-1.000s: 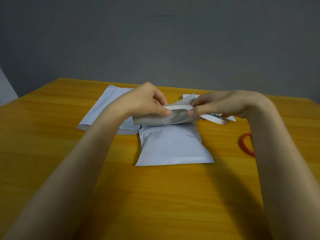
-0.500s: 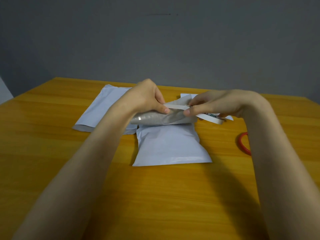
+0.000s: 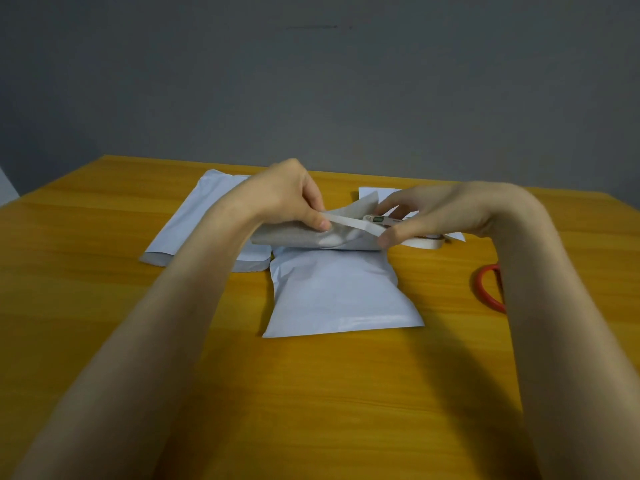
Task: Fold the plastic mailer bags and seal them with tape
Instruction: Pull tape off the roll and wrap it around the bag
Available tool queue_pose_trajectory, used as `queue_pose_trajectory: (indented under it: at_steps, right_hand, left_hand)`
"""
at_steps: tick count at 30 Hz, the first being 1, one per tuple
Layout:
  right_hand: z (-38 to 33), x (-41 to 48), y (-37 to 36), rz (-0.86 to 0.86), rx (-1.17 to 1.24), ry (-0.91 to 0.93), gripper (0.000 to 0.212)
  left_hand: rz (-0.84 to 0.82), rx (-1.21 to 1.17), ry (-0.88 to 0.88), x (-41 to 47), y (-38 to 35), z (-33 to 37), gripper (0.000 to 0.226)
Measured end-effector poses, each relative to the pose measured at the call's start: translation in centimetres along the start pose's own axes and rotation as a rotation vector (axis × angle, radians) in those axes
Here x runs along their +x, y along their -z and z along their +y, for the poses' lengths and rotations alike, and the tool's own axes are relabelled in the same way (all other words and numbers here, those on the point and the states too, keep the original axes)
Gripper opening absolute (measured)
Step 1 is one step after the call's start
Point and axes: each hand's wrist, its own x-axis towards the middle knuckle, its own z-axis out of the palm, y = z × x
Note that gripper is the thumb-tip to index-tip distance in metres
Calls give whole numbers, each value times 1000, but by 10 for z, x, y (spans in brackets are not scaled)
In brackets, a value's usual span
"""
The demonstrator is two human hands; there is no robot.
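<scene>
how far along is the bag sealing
Done: the middle bag has its grey flap lifted. In hand: left hand and right hand pinch a tape strip stretched over it. Left: stick it down, then do the flat bags behind.

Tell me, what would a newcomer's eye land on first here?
Two bare hands meet mid-table: the left hand and right hand pinch a white tape strip stretched between them, above a plump white mailer bag. Flat mailers lie rear left; a red loop peeks beside the right forearm.
</scene>
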Motion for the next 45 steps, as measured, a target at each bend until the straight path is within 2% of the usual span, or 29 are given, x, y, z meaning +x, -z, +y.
queue_pose_trajectory:
  at_steps: [2, 4, 13, 23, 30, 34, 38, 45]
  right_hand:
    - [2, -1, 2, 7, 20, -21, 89]
    - [5, 0, 2, 17, 24, -20, 98]
    - [7, 3, 2, 7, 12, -16, 92]
    - [4, 0, 1, 43, 20, -56, 100]
    - [2, -3, 2, 56, 15, -56, 94]
    - [-2, -7, 2, 52, 10, -59, 84]
    - [-2, -6, 1, 56, 8, -62, 60]
    - [1, -3, 1, 76, 20, -46, 52]
  left_hand:
    - [-16, -1, -6, 0, 2, -2, 15]
    - [-28, -5, -15, -1, 3, -2, 16]
    - [-14, -22, -10, -3, 7, -3, 11]
    - [-1, -86, -67, -3, -1, 5, 5]
    - [17, -108, -76, -3, -8, 11, 8]
    - [49, -116, -66, -2, -13, 12, 7]
    - [85, -126, -60, -1, -15, 12, 3]
    - [58, -126, -71, -4, -8, 12, 8]
